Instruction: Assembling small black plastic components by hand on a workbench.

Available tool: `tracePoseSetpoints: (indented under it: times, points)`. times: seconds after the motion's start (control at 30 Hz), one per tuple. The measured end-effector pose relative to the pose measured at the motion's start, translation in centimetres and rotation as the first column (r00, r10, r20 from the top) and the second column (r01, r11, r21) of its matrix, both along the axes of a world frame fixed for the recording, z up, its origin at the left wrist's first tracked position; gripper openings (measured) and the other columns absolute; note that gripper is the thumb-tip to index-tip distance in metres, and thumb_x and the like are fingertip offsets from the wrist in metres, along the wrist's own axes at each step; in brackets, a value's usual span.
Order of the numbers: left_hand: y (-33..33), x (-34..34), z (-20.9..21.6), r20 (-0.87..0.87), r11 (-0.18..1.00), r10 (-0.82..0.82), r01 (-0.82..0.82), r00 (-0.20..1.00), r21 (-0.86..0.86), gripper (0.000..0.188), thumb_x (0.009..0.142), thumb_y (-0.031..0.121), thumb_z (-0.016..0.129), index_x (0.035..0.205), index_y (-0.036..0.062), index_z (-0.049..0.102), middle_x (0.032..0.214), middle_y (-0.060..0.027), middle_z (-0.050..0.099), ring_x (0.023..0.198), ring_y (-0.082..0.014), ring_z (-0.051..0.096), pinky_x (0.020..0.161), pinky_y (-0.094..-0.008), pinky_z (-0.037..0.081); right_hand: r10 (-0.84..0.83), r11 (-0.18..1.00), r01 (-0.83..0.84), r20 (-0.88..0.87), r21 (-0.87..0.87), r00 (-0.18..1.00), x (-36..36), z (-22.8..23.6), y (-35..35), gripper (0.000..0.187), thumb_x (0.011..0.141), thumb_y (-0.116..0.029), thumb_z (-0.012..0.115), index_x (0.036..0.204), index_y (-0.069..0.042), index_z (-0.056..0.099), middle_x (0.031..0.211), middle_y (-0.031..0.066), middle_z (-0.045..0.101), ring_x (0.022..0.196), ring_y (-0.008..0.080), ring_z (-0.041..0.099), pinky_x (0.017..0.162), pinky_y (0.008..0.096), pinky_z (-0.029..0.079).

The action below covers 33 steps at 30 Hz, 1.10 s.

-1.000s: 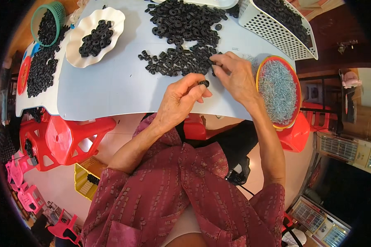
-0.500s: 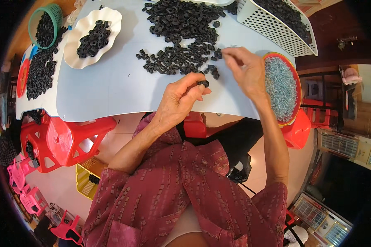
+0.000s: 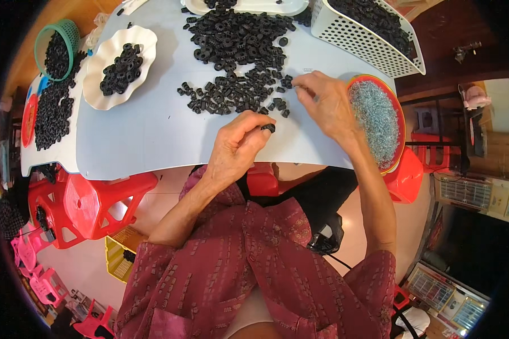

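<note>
My left hand (image 3: 237,144) pinches a small black ring-like plastic part (image 3: 269,128) between thumb and fingertips, just above the near part of the table. My right hand (image 3: 326,104) is at the right edge of a spread of small black parts (image 3: 223,97). Its thumb and forefinger come together in a pinch beside a loose black piece (image 3: 287,82). Whatever lies between those fingertips is too small to make out. Beyond the small parts is a heap of larger black notched wheel-like pieces (image 3: 232,42).
Right of my right hand stands a red-rimmed bowl (image 3: 402,133) of clear bluish beads. A white perforated basket (image 3: 356,50) of black parts is behind it. To the left are a scalloped white dish (image 3: 147,45), a tipped green basket (image 3: 73,34) and red stools (image 3: 85,203).
The whole view has shifted slightly, so the tabletop appears lower and further left. My left hand keeps its hold on the black part; my right hand stays by the spread's right edge.
</note>
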<state>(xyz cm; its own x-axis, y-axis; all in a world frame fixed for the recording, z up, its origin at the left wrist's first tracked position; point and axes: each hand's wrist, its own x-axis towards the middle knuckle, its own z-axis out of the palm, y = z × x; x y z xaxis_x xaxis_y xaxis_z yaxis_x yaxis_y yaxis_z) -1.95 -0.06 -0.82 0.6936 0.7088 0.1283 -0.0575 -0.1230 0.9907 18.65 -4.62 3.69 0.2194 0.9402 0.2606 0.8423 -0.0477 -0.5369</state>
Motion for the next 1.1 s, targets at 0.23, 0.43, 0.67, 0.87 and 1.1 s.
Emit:
tracePoseSetpoints:
  times: [0.23, 0.43, 0.67, 0.87, 1.1]
  points:
    - [0.0, -0.1, 0.0, 0.003, 1.0, -0.011, 0.011, 1.0, 0.023, 0.014, 0.086, 0.002, 0.057, 0.099, -0.0012, 0.062, 0.081, -0.0036, 0.058, 0.068, -0.0099, 0.049, 0.062, -0.0241, 0.041, -0.053, 0.997, 0.061, 0.171, -0.038, 0.984, -0.5, -0.3, -0.3, 0.014, 0.08, -0.009, 0.061, 0.091, -0.002, 0.066, 0.082, 0.0163, 0.063, 0.071, 0.0366, 0.062, 0.066, 0.0442, 0.05]
    - [0.1, -0.1, -0.1, 0.029, 0.989, -0.037, 0.04, 0.999, -0.144, 0.016, 0.091, 0.007, 0.056, 0.103, -0.0023, 0.06, 0.085, -0.0067, 0.067, 0.07, -0.006, 0.052, 0.063, -0.0226, 0.044, -0.087, 0.994, 0.082, -0.063, -0.065, 0.994, -1.7, -0.6, 0.2, 0.014, 0.08, -0.006, 0.064, 0.094, -0.003, 0.067, 0.08, 0.015, 0.064, 0.068, 0.0295, 0.065, 0.062, 0.0383, 0.051]
    - [0.2, -0.3, 0.2, 0.003, 0.987, -0.083, 0.082, 0.997, -0.134, 0.019, 0.091, 0.007, 0.055, 0.106, -0.0033, 0.059, 0.087, -0.0106, 0.069, 0.08, -0.0098, 0.061, 0.07, -0.0235, 0.048, 0.109, 0.993, -0.102, 0.127, -0.059, 0.986, -1.2, -0.8, 1.4, 0.014, 0.079, -0.006, 0.064, 0.092, -0.002, 0.067, 0.081, 0.0148, 0.063, 0.067, 0.0328, 0.062, 0.062, 0.0395, 0.05]
    - [0.2, -0.2, -0.2, 0.021, 0.989, -0.068, 0.07, 0.997, -0.126, 0.018, 0.091, 0.006, 0.056, 0.106, -0.0036, 0.059, 0.086, -0.0099, 0.068, 0.079, -0.0097, 0.061, 0.068, -0.0235, 0.047, 0.099, 0.991, -0.09, 0.096, -0.102, 0.99, -1.0, -0.9, 1.6, 0.012, 0.08, -0.007, 0.064, 0.09, -0.002, 0.068, 0.08, 0.0147, 0.063, 0.066, 0.0323, 0.061, 0.062, 0.0387, 0.049]
    - [0.0, 0.0, -0.2, 0.043, 0.992, -0.05, 0.055, 0.998, -0.111, 0.017, 0.092, 0.009, 0.058, 0.104, -0.0029, 0.058, 0.082, -0.0078, 0.066, 0.074, -0.0072, 0.057, 0.063, -0.0227, 0.045, -0.119, 0.992, 0.116, 0.061, 0.051, 0.991, 4.2, -0.7, 1.6, 0.014, 0.082, -0.005, 0.063, 0.094, -0.003, 0.068, 0.082, 0.0156, 0.066, 0.071, 0.0269, 0.064, 0.066, 0.0332, 0.05]
